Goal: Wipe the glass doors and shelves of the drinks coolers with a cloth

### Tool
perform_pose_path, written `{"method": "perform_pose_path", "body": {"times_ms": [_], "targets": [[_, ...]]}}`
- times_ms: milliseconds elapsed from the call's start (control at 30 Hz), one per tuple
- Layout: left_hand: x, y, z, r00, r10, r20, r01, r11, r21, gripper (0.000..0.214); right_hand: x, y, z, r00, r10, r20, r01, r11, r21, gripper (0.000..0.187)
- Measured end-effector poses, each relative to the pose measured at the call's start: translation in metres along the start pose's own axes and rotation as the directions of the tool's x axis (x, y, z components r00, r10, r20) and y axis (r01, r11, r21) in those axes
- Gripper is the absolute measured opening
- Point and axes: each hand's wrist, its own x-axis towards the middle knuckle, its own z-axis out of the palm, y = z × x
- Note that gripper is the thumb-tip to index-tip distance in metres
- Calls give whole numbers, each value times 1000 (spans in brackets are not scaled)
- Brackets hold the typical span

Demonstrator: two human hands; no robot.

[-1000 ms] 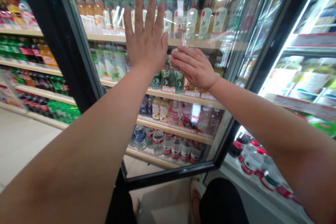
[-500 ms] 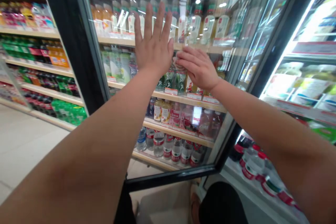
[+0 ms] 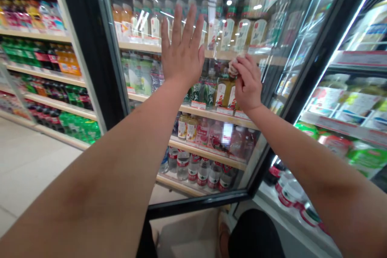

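Since the earlier frame the right hand [image 3: 248, 86] has slid right along the glass door [image 3: 193, 204], and it is now apart from the left hand [image 3: 182, 54] instead of just beside it. Nearest, both bare forearms reach forward. Farther on, the left hand lies flat on the pane, fingers spread, gripping nothing. The right hand is curled around a small pale wad [image 3: 234, 67] pressed to the glass. Beyond the pane, bottles [image 3: 196, 171] stand on shelves [image 3: 208, 154].

Bare forearms [image 3: 127, 161]; black trousers [image 3: 255, 231]
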Motion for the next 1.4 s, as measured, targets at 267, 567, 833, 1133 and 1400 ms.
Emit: {"method": "perform_pose_path", "body": {"times_ms": [267, 567, 833, 1133, 1400], "targets": [[1, -2, 3, 1000, -11, 10, 11, 1000, 17, 72, 52, 7, 29, 988, -30, 153, 31, 1000, -3, 53], [1, -2, 4, 1000, -7, -16, 8, 998, 62, 67, 63, -10, 45, 962, -66, 264, 33, 991, 127, 51], [2, -2, 5, 1000, -25, -4, 25, 999, 26, 70, 69, 31, 19, 990, 31, 140, -44, 995, 92, 49], [2, -3, 4, 998, -50, 24, 50, 999, -9, 69, 42, 4, 5, 915, -212, 343, 158, 971, 177, 43], [2, -1, 3, 998, -46, 49, 44, 998, 40, 71, 38, 19, 0, 945, -127, 302, 91, 987, 130, 49]]}}
